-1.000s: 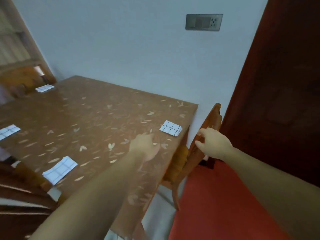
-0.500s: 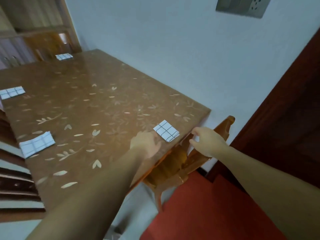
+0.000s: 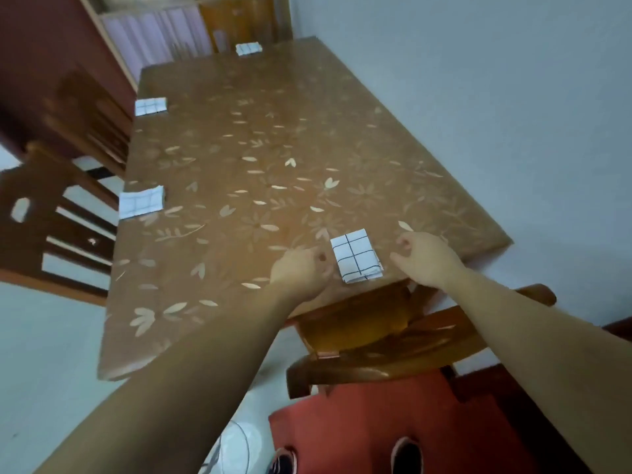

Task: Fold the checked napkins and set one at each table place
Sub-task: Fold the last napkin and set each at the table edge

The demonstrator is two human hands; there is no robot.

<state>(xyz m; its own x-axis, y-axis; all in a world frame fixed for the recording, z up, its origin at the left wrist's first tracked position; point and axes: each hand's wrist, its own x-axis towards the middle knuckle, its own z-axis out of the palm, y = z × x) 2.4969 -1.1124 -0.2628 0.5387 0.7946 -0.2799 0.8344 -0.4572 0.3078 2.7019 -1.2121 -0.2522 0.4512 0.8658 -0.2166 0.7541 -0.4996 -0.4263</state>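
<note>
Folded napkin [image 3: 357, 256] lay at 6 o'clock edge of counter [image 3: 273, 138]. My left hand [image 3: 301, 271] at its 9 o'clock, right hand [image 3: 424, 258] at 3; fingers curled, holding nothing. Risk: stray brush could slide napkin off edge, undo fold.

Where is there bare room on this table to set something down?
The table is bare through its middle, from the two left-edge napkins across to the wall-side edge and up to the far napkin. Crowded only at the near end: left hand and right hand flank the near napkin.
</note>
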